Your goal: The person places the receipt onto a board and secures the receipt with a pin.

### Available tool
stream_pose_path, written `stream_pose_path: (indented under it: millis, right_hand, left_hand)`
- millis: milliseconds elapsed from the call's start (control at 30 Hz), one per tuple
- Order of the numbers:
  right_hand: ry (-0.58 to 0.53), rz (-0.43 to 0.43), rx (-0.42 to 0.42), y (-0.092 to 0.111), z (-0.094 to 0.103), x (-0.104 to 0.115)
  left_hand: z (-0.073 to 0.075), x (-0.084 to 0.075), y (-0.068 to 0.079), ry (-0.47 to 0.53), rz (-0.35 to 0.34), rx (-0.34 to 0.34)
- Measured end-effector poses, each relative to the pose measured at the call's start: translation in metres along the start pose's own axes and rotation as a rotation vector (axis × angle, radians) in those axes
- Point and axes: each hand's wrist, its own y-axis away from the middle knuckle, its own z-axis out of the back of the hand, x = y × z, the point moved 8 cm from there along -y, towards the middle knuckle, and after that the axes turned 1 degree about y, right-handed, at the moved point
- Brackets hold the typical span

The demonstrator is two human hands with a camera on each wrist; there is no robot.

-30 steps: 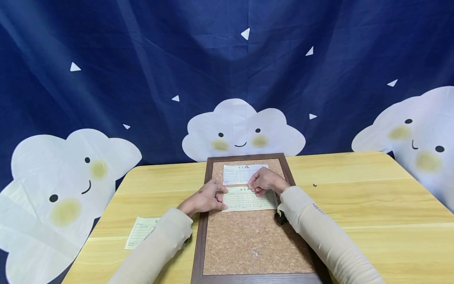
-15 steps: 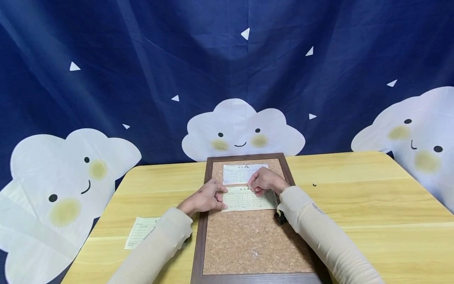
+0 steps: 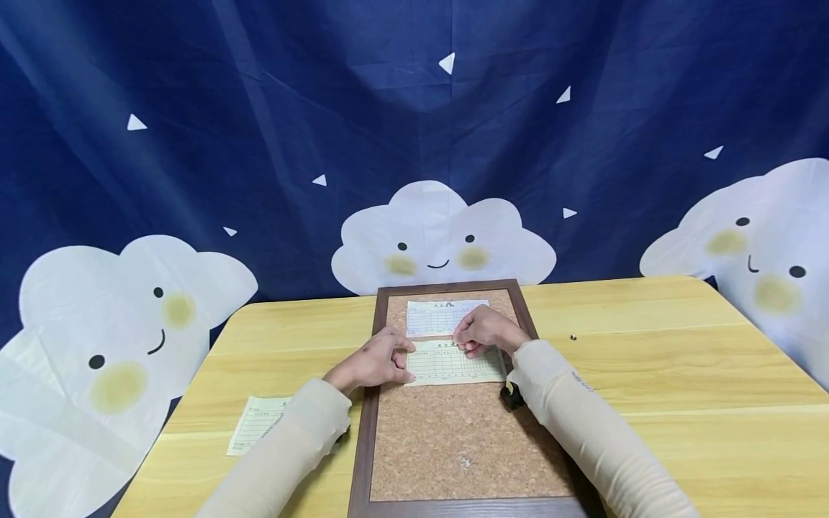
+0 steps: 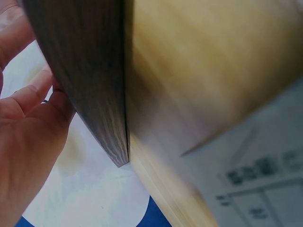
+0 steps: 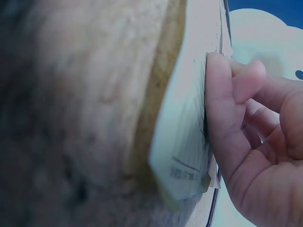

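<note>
On your corkboard (image 3: 447, 446), the yellow slip (image 3: 432, 367) lay just below the white slip (image 3: 425, 320) and risked skewing if your left hand (image 3: 376, 360), fingers apart at its left edge, lifted while your right hand (image 3: 486, 331), whose grip I couldn't tell, pushed near its top.

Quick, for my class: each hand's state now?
Left hand: open, touching the left edge of the yellow form on the corkboard.
Right hand: closed at that form's top; anything pinched is hidden.
</note>
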Motion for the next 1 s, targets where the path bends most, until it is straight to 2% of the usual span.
stream_pose_path:
  millis: [400, 1000]
  right_hand:
    - [-0.001, -0.013, 0.000, -0.0005, -0.0002, -0.0003]
    - [0.017, -0.023, -0.005, -0.0002, -0.0005, -0.0007]
  left_hand:
    - [0.0013, -0.0004, -0.0012, -0.016, -0.004, -0.008]
    - [0.0001, 0.0009, -0.0007, 0.015, 0.003, -0.006]
